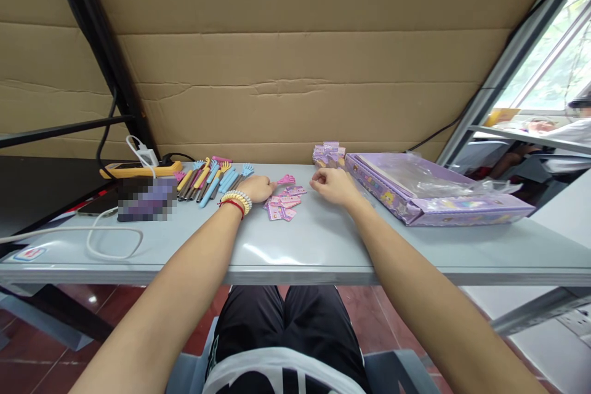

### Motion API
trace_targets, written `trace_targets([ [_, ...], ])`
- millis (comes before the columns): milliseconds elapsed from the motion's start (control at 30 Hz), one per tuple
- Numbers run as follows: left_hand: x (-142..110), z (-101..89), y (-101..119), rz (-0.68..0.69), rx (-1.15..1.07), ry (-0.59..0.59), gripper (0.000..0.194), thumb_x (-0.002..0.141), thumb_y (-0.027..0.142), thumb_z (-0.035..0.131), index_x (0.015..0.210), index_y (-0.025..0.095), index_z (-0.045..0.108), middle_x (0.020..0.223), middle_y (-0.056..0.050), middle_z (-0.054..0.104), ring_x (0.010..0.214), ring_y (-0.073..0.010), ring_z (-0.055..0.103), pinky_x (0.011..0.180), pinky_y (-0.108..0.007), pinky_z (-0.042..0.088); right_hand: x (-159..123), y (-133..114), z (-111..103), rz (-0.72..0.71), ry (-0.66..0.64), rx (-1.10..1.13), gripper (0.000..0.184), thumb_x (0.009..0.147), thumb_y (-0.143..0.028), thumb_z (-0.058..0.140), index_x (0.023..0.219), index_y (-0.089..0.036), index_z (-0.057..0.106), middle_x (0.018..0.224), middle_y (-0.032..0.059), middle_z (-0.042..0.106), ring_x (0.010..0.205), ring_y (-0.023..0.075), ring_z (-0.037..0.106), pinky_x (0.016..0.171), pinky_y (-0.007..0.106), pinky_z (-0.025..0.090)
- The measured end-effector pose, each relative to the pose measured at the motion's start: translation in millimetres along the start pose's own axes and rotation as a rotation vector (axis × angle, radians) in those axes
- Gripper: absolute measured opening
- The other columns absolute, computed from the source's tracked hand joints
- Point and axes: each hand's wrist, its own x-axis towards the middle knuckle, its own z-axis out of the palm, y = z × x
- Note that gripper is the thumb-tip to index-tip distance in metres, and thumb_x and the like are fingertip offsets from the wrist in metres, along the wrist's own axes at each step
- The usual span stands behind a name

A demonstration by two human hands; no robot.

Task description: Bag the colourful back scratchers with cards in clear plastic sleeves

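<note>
Left hand (255, 189) — closed on 1 pink hand-shaped stick (286, 179). Right hand (333, 187) — fingertips pinched, contents unclear, near purple box (462, 212).

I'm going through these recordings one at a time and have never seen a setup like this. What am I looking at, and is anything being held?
There is no robot here, only a person's bare hands. The single picture comes from a camera on their head, looking forward and down.

On the grey table lie colourful fork- and hand-shaped sticks, left of the left hand. Small pink cards are spread between the hands, more purple cards lie farther back, and a purple box with clear plastic sits at right.

The left hand seems to hold a pink hand-shaped piece. Whether the right hand holds anything is unclear.
</note>
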Motion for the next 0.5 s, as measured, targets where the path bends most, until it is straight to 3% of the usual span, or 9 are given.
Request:
trace_targets([
  [233,0,-0.1,-1,0.01,0.004,-0.014,0.053,0.089,0.05,0.028,0.099,0.016,0.068,0.107,-0.015,0.069,0.099,-0.0277,0.063,0.082,-0.034,0.046,6,-1,-17,0.042,0.147,-0.125,0.019,0.074,-0.021,0.054,0.084,-0.018,0.069,0.084,0.0068,0.07,0.08,0.0213,0.061,0.069,0.029,0.042],
  [367,1,0.6,-3,0.015,-0.011,-0.013,0.053,0.088,0.051,0.029,0.101,0.017,0.067,0.106,-0.015,0.069,0.098,-0.0271,0.064,0.081,-0.033,0.046,15,9,-50,0.163,0.243,-0.208,0.021,0.074,-0.021,0.052,0.083,-0.016,0.07,0.087,0.0103,0.069,0.081,0.0227,0.062,0.069,0.029,0.043],
  [500,1,1.5,-3,0.02,-0.02,-0.016,0.053,0.088,0.051,0.029,0.1,0.017,0.068,0.106,-0.015,0.069,0.099,-0.0271,0.064,0.082,-0.033,0.046,15,41,-91,0.375,0.136,-0.453,0.026,0.072,-0.019,0.055,0.091,-0.014,0.071,0.09,0.0163,0.067,0.084,0.0272,0.062,0.067,0.033,0.042],
])
